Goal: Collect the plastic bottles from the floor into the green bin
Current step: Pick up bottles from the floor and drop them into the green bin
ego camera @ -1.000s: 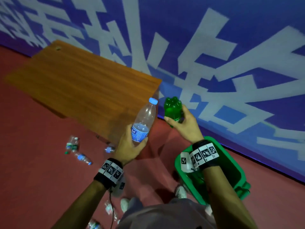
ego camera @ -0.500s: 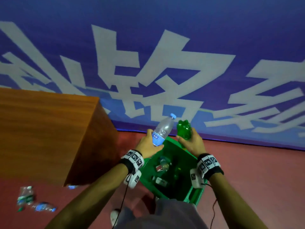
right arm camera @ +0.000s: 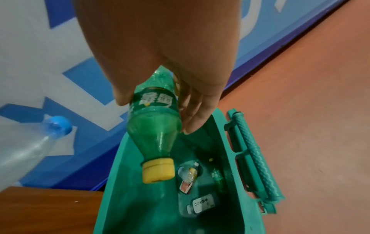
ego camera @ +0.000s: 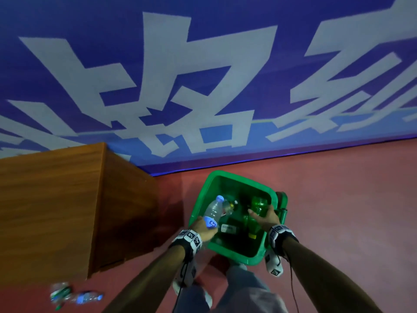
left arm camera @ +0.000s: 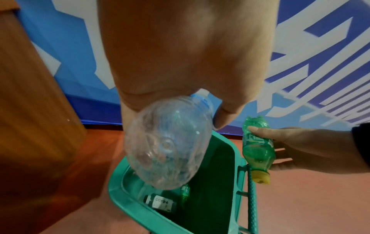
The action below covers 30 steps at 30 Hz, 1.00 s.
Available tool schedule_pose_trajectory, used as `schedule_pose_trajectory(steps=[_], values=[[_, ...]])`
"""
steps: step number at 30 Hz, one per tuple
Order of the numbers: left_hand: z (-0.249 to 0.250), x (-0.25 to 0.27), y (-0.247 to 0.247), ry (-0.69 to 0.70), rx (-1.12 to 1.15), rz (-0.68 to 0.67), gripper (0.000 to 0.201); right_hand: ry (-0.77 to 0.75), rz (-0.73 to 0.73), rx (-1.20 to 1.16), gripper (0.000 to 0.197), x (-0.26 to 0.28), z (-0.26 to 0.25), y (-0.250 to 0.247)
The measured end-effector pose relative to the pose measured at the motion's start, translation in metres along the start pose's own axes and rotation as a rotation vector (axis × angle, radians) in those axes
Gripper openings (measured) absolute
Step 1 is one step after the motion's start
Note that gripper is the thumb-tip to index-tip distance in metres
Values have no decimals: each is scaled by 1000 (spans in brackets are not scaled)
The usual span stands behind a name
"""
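Note:
The green bin [ego camera: 234,254] [left arm camera: 120,199] [right arm camera: 112,205] stands open on the red floor, with several bottles lying at its bottom. My left hand [ego camera: 203,227] grips a clear bottle [ego camera: 213,211] [left arm camera: 166,145] [right arm camera: 22,152] with a blue cap and blue label, tilted over the bin's left rim. My right hand [ego camera: 264,216] [left arm camera: 300,147] [right arm camera: 160,82] holds a green bottle [ego camera: 257,207] [left arm camera: 256,147] [right arm camera: 154,120] upside down over the bin's opening, its yellow cap [right arm camera: 158,171] pointing down.
A wooden cabinet [ego camera: 56,206] stands left of the bin. Crushed bottles [ego camera: 72,294] lie on the floor at the lower left. A blue wall with white shapes [ego camera: 203,86] rises right behind the bin. The bin's handle [right arm camera: 254,155] sits on its right side.
Both hands have come down with their bottles from above the bin's far rim to just over its opening. The view has swung so the bin sits in the middle.

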State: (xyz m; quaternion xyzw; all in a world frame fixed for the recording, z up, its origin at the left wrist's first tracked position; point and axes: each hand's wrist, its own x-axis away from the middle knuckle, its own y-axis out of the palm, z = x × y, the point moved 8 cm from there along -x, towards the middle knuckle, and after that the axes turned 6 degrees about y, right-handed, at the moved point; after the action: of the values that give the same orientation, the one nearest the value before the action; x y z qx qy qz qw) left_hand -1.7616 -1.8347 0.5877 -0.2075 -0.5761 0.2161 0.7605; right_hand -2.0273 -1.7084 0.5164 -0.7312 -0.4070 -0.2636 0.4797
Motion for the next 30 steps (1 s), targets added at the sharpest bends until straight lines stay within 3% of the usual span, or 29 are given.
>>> schedule_pose_trajectory(steps=[4,9,14,18,21,24,27,30], values=[[-9,-2,3,-30,-42,-11,68,13,1,-38,64,-11,0,-3],[4,5,-1,-55,-17,4,78,-57,17,-257,31,-21,-15,-12],[30,0,3,-1,78,21,82,-239,76,-357,13,22,-62,-49],[62,7,-4,139,87,37,87,-335,160,-327,18,47,-74,-71],[75,25,-30,299,50,135,86,-403,204,-261,23,76,-92,-79],[64,58,-61,406,89,291,66,-494,150,-174,24,101,-118,-65],[18,99,-89,423,155,485,44,-649,42,-46,26,130,-155,-27],[-55,146,-104,350,238,636,43,-841,-78,120,32,173,-196,31]])
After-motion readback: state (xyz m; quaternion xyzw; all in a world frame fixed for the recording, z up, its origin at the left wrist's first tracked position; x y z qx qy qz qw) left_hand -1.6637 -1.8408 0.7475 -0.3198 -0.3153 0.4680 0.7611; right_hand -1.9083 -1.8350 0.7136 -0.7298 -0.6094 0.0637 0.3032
